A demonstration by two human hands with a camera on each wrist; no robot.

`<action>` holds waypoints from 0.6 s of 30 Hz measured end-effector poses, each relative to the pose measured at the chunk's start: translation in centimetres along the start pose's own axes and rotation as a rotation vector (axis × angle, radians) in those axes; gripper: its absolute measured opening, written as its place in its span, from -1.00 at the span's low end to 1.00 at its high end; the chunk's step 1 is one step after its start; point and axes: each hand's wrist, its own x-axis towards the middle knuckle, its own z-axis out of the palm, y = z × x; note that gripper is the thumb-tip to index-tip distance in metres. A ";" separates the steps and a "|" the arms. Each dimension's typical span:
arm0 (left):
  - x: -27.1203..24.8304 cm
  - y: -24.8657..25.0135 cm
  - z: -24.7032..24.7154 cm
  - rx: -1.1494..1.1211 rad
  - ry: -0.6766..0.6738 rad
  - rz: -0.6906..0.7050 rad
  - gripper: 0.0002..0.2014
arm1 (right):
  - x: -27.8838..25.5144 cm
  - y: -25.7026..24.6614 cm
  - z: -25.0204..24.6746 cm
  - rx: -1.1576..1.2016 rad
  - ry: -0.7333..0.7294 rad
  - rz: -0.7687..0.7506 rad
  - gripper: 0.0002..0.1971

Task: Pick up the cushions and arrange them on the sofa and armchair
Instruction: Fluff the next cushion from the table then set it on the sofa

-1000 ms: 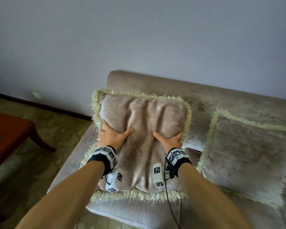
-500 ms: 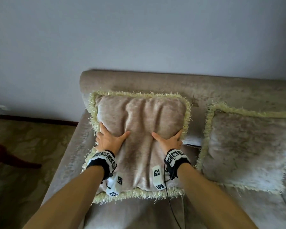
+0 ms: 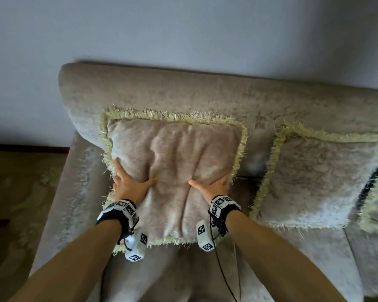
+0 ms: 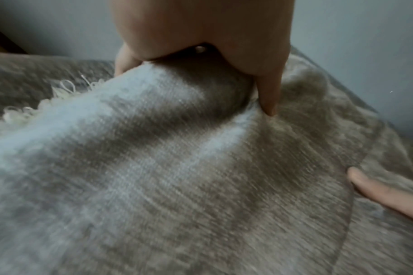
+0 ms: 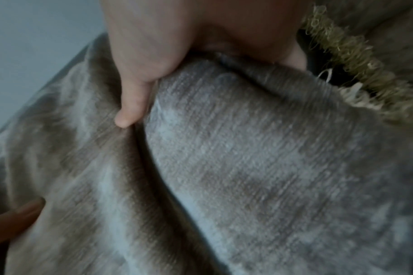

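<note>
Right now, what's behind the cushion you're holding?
The sofa backrest rises directly behind the held cushion, with the wall above it. Both hands grip its sides. The backrest's lower part and the seat beneath are covered.

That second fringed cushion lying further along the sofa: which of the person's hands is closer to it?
Right. The right hand grips the held cushion on the edge facing the second cushion; the left hand holds the far edge.

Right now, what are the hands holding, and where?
Both the left hand and right hand grip one cushion by its side edges.
</note>
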 end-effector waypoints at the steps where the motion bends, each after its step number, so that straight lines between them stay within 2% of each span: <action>1: 0.4 -0.2 0.5 -0.016 0.010 0.006 0.42 | 0.3 0.0 0.3 -0.001 -0.001 0.010 0.56; 4: 1.5 -0.7 1.9 -0.049 0.038 0.016 0.41 | 1.6 0.2 1.2 0.004 -0.012 0.044 0.58; 7: 2.5 -1.7 3.1 -0.076 -0.017 -0.006 0.42 | 2.8 0.4 1.3 0.015 -0.061 0.070 0.59; 9: 3.1 -2.2 3.6 -0.135 -0.041 -0.021 0.41 | 3.8 0.6 1.5 0.061 -0.098 0.077 0.50; 14: 5.3 0.0 3.7 -0.283 -0.037 -0.022 0.33 | 9.6 2.4 2.5 0.144 -0.073 0.079 0.58; 18: 6.6 1.0 3.8 -0.314 0.037 -0.035 0.30 | 8.6 0.6 1.4 0.285 -0.018 0.026 0.62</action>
